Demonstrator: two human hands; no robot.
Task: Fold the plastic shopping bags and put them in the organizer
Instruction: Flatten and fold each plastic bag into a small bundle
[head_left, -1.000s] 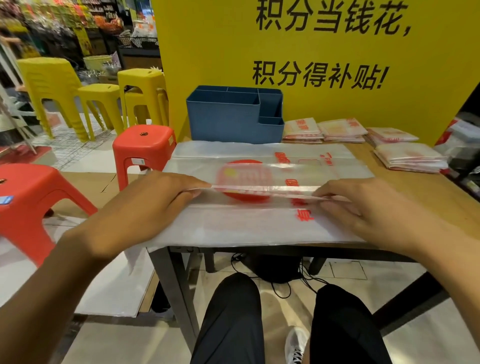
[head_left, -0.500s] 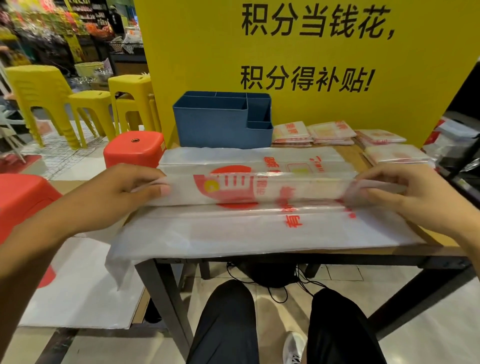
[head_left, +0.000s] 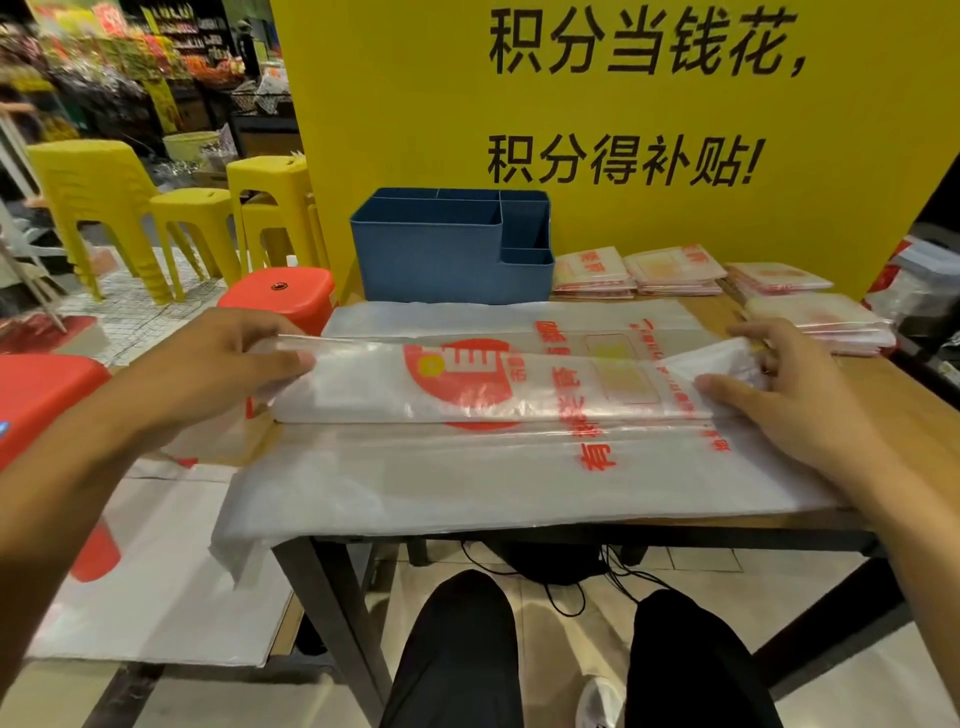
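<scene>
While the left hand (head_left: 223, 364) is pinching the left end of a clear plastic bag (head_left: 498, 389) between thumb and curled fingers, the right hand (head_left: 795, 395) is gripping the bag's right end in the same way, thumb on top and fingers tucked behind the film. The bag (translucent, printed with a red circle and red characters) is being held as a long folded strip, stretching sideways between the two hands and lying just above a flat stack of unfolded bags (head_left: 467, 483). That stack is covering the near part of a wooden table (head_left: 914, 410), and its left corner is drooping over the table edge.

Beyond the strip, a blue organizer (head_left: 441, 260) with several compartments is standing at the back of the table, apart from the held bag; what its compartments hold cannot be seen from this angle. Just to its right, small piles of folded bags (head_left: 675, 270) are sitting in a row against a yellow sign (head_left: 623, 130) with black characters. More folded bags are lying near the right hand at the table's far right.

To the left of the table, red stools (head_left: 280, 291) and yellow stools (head_left: 187, 208) are standing on the floor. Below the table edge, the person's dark-trousered legs (head_left: 457, 649) are showing.
</scene>
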